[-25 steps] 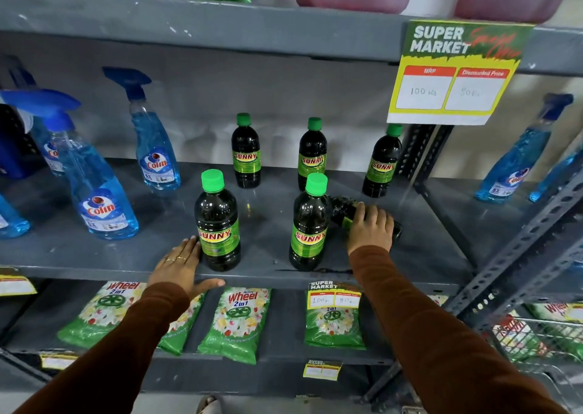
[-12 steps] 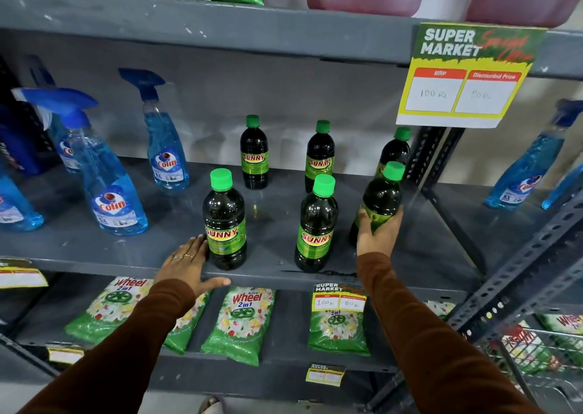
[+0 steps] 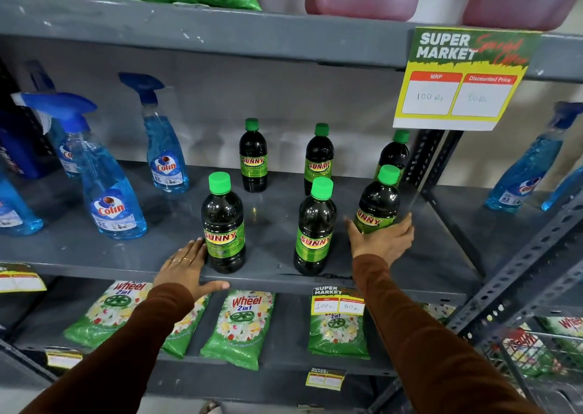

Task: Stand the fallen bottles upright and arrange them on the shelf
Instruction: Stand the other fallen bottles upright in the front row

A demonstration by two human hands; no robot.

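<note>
six dark sunny bottles with green caps are on the grey shelf [image 3: 94, 249] in front of me, in two rows of three. the far row has the far left bottle [image 3: 253, 156], the far middle bottle [image 3: 318, 159] and the far right bottle [image 3: 394, 153], all upright near the back wall. in the near row, the near left bottle [image 3: 223, 224] and the near middle bottle [image 3: 315, 227] stand upright close to the front edge.

my right hand [image 3: 383, 240] has its grip clenched around the lower part of the near right bottle [image 3: 377, 204], thumb on its left side and fingers wrapped round the right. that bottle leans a little to the left at its base, cap up; i cannot tell whether its bottom touches the shelf, since my hand covers it. it sits just in front of the far right bottle.

my left hand [image 3: 186, 265] lies flat on the front edge of the shelf, grip released, fingers spread, fingertips just beside the base of the near left bottle and thumb hooked over the edge. two rings show on one finger.

blue colin spray bottles [image 3: 110, 193] stand to the left on the same shelf. a yellow and green price sign [image 3: 460, 79] hangs from the shelf above, at right. green wheel packets [image 3: 243, 325] lie on the shelf below.
</note>
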